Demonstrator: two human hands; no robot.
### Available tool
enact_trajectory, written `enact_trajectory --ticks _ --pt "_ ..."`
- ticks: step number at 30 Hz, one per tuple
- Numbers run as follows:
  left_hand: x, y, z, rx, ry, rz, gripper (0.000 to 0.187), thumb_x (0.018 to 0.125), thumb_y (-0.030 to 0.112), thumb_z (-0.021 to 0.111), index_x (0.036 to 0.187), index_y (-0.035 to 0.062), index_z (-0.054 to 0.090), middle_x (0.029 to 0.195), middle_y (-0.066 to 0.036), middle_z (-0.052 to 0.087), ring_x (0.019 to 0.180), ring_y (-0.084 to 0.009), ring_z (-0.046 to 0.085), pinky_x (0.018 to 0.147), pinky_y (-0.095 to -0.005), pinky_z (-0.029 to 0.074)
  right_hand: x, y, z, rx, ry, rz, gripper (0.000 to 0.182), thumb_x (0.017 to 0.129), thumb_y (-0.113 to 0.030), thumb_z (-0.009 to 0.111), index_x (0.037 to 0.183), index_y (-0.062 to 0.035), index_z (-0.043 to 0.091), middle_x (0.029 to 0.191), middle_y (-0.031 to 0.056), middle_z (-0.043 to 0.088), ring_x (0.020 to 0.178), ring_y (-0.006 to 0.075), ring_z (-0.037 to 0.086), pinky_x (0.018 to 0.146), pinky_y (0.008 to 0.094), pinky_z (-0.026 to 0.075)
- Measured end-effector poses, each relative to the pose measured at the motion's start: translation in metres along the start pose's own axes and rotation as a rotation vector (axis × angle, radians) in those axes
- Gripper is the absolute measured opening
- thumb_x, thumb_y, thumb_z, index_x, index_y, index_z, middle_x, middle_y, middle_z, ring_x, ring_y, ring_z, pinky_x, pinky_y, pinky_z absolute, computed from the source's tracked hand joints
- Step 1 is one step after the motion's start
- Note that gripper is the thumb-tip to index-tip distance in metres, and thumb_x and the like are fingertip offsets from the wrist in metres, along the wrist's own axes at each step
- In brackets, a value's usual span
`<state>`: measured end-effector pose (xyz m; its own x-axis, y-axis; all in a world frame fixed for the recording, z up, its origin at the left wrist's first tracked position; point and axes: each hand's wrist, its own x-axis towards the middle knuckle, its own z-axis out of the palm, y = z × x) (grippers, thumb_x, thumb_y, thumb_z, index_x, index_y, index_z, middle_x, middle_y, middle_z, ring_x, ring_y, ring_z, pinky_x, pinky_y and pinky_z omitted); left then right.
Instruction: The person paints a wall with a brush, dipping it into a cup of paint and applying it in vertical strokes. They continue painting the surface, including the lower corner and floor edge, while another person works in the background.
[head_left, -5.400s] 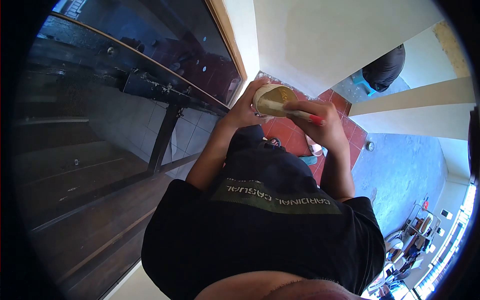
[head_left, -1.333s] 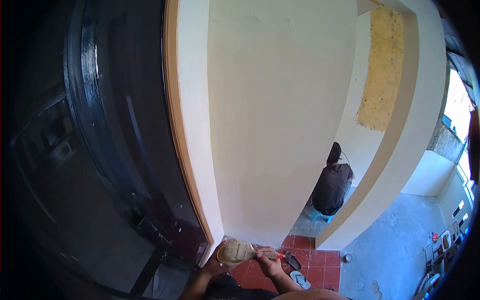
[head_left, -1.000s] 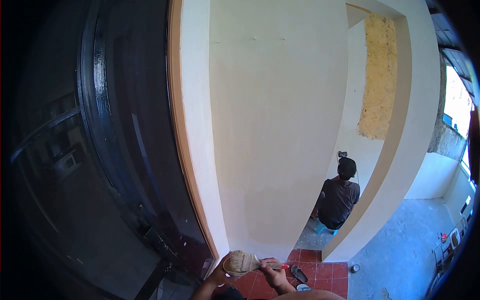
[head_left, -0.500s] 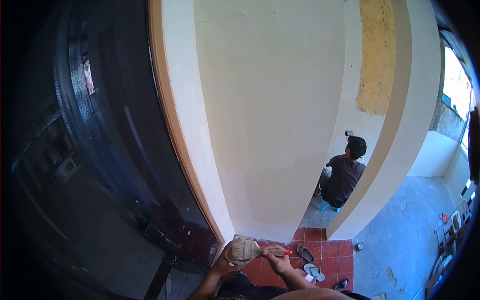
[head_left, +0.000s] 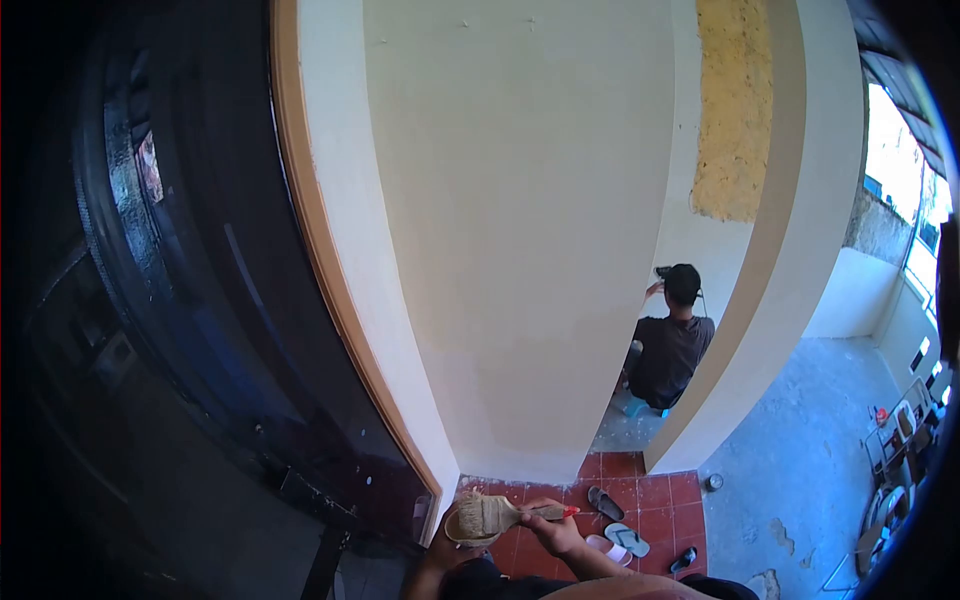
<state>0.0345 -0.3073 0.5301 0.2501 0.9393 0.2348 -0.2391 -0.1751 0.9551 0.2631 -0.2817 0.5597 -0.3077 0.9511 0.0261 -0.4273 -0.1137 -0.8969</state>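
Note:
My right hand [head_left: 553,532] is closed round the handle of a wide paintbrush [head_left: 496,515] with pale, paint-coated bristles and a red handle tip. Its bristles lie over the right side of a small, round, pale container [head_left: 462,536], and seem to rest on the rim. My left hand [head_left: 440,552] grips this container from the left and below, its fingers partly hidden. What is inside the container I cannot clearly make out. Both hands are low in the view, in front of a pale painted wall [head_left: 520,250].
On the left stands a dark glossy door [head_left: 220,300] in a light-brown frame [head_left: 318,235]. Beyond the wall's right edge a person [head_left: 672,345] sits on a low blue stool. Sandals [head_left: 626,540] lie on red tiles [head_left: 653,490]. A small can [head_left: 714,482] and stacked chairs [head_left: 885,440] stand to the right.
The view has shifted slightly right. The brush has moved a little rightward over the container, showing more of its inside. The seated person has turned their head and raised a hand.

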Motion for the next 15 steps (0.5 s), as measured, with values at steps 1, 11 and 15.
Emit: enact_trajectory --ticks 1,11,15 --pt "0.002 0.000 -0.001 -0.003 0.000 -0.005 0.086 0.065 0.016 0.086 0.135 0.0047 0.037 0.128 -0.009 0.053 0.119 -0.0201 0.052 0.101 -0.0382 0.042 0.001 -0.002 0.002 0.025 -0.011 0.020 0.016 0.087 -0.007 0.065 0.099 0.0020 0.062 0.100 0.0111 0.066 0.095 0.0198 0.062 0.087 0.0324 0.050" --pt "0.104 0.014 0.038 -0.033 -0.147 0.003 0.086 0.065 0.016 0.085 0.135 0.0046 0.037 0.128 -0.010 0.052 0.119 -0.0205 0.052 0.101 -0.0383 0.042 0.026 -0.016 0.002 -0.298 -0.169 -0.235 0.031 0.085 -0.032 0.066 0.100 -0.0056 0.059 0.099 0.0092 0.058 0.092 0.0176 0.053 0.084 0.0345 0.044" --pt "0.135 0.026 0.058 -0.026 -0.188 0.014 0.086 0.065 0.016 0.085 0.135 0.0046 0.037 0.129 -0.010 0.052 0.120 -0.0206 0.051 0.101 -0.0384 0.042 0.002 -0.064 0.032 -0.556 -0.129 -0.479 0.031 0.084 -0.030 0.067 0.097 -0.0027 0.059 0.095 0.0069 0.057 0.090 0.0148 0.052 0.080 0.0324 0.045"
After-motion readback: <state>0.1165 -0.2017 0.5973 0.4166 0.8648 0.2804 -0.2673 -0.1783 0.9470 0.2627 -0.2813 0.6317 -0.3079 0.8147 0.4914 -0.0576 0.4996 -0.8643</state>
